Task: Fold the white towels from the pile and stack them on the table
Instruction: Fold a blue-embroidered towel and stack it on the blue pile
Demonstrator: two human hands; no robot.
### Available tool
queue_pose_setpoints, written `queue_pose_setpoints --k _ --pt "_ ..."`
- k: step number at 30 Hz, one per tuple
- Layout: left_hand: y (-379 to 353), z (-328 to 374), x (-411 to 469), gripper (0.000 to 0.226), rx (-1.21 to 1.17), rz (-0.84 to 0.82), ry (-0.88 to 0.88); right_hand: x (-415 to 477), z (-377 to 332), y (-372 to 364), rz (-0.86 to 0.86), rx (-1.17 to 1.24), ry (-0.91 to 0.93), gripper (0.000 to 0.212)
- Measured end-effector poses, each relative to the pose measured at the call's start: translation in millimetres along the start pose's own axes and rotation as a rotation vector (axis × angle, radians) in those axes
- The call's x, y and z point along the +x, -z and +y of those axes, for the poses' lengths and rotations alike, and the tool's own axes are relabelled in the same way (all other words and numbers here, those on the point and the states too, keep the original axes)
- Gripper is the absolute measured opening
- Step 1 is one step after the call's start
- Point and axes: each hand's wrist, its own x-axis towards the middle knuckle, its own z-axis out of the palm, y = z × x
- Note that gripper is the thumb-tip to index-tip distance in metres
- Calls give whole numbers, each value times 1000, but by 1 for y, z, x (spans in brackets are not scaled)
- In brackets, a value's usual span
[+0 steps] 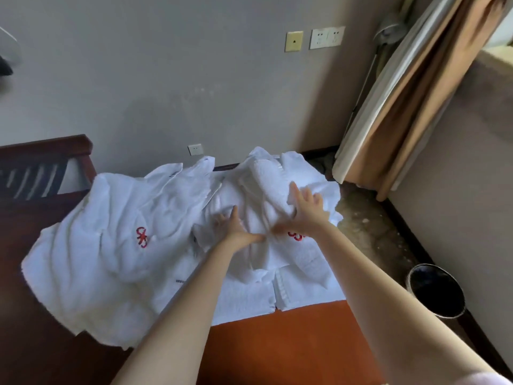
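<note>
A heap of white towels (116,240) with red embroidered marks covers most of the reddish-brown table (280,343). Near the table's front lie folded white towels (302,290), side by side. A rumpled towel (266,187) sits on the right part of the heap. My left hand (233,226) rests on that towel with fingers spread flat. My right hand (305,209) lies beside it, fingers straight and spread, pressing the cloth. Both hands are blurred by motion.
A dark wooden chair (41,168) stands at the left against the wall. A black waste bin (435,290) sits on the floor to the right of the table. Tan curtains (410,101) hang at the right, near the table's far corner.
</note>
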Motion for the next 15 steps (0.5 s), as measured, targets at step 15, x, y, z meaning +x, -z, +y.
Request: queue_pose_setpoints --k 15 --pt "19 20 -20 40 -421 232 -167 -11 5 22 285 233 112 83"
